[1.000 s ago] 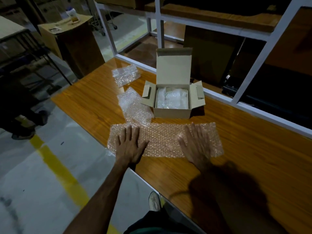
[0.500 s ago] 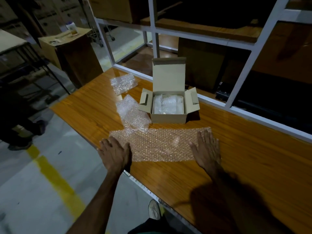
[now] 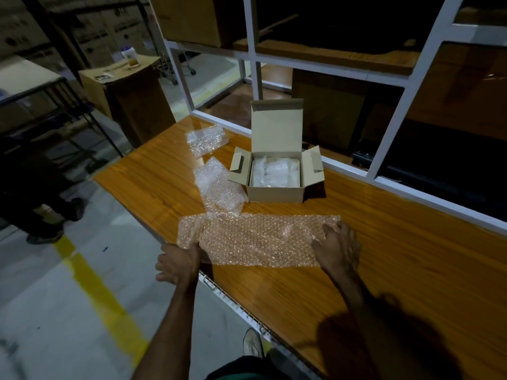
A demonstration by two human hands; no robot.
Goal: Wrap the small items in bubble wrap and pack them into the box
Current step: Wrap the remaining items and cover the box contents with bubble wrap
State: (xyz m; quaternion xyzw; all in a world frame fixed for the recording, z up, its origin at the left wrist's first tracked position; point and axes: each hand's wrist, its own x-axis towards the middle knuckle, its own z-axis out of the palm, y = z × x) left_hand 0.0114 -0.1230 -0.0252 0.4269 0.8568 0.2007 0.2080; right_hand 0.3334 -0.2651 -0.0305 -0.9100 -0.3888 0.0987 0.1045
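Observation:
A long sheet of bubble wrap (image 3: 255,238) lies flat across the wooden table (image 3: 411,256). My left hand (image 3: 177,263) pinches its near-left corner at the table's edge. My right hand (image 3: 336,246) grips the sheet's right end, fingers curled over it. Behind the sheet stands a small cardboard box (image 3: 275,171) with its lid and side flaps up; wrapped white bundles (image 3: 274,171) fill it. Two more bubble-wrap pieces lie to the box's left, one close by (image 3: 219,187), one farther back (image 3: 205,139).
A white metal frame (image 3: 395,111) with shelves runs along the table's far side. The table's near edge drops to a grey floor with a yellow line (image 3: 101,297). A tall carton (image 3: 129,97) stands to the left. Another person's legs (image 3: 41,209) are at far left.
Both hands slid outward from flat on the sheet to its two ends and now grip it. My view has tilted so the box sits lower in the frame.

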